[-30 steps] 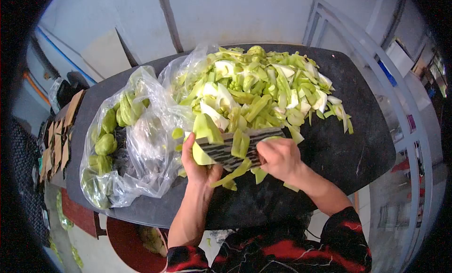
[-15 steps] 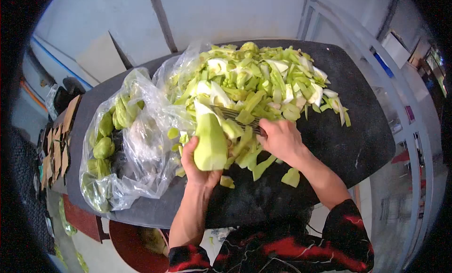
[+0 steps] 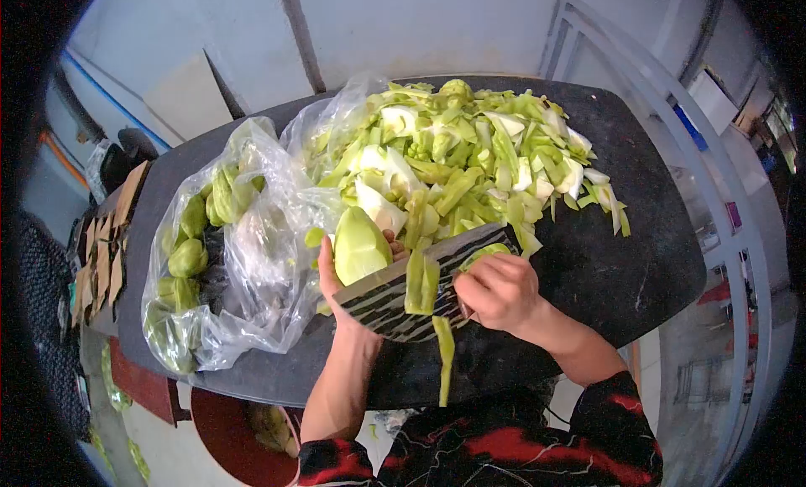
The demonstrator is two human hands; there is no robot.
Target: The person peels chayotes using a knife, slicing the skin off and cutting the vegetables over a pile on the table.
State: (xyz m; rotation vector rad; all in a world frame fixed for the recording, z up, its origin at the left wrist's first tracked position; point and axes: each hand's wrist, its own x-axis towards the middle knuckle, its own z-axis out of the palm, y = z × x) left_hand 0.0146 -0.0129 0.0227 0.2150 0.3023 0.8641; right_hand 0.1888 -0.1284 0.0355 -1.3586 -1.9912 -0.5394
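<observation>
My left hand point(image 3: 342, 319) is closed round a pale green, peeled chayote point(image 3: 359, 239), thumb up along its left side. My right hand point(image 3: 501, 292) grips a broad knife point(image 3: 382, 306) whose dark blade has light wavy stripes. The blade slants across in front of the chayote's lower part and hides some of my left palm. A strip of green peel point(image 3: 421, 284) clings to the blade, and another strip point(image 3: 444, 361) hangs or falls below it. Beyond both hands lies a big heap of green peelings and white-fleshed pieces point(image 3: 470, 151).
A clear plastic bag point(image 3: 269, 294) holding several unpeeled chayotes point(image 3: 188, 258) lies on the dark table point(image 3: 638, 260) at left. A reddish-brown bin point(image 3: 222, 441) stands on the floor below. A grey metal railing point(image 3: 714, 168) runs along the right, and a pale wall is behind.
The knife has come from the chayote's far end down towards me, its blade now turned broadside with peel on it. The chayote has tipped, its rounded end now facing up.
</observation>
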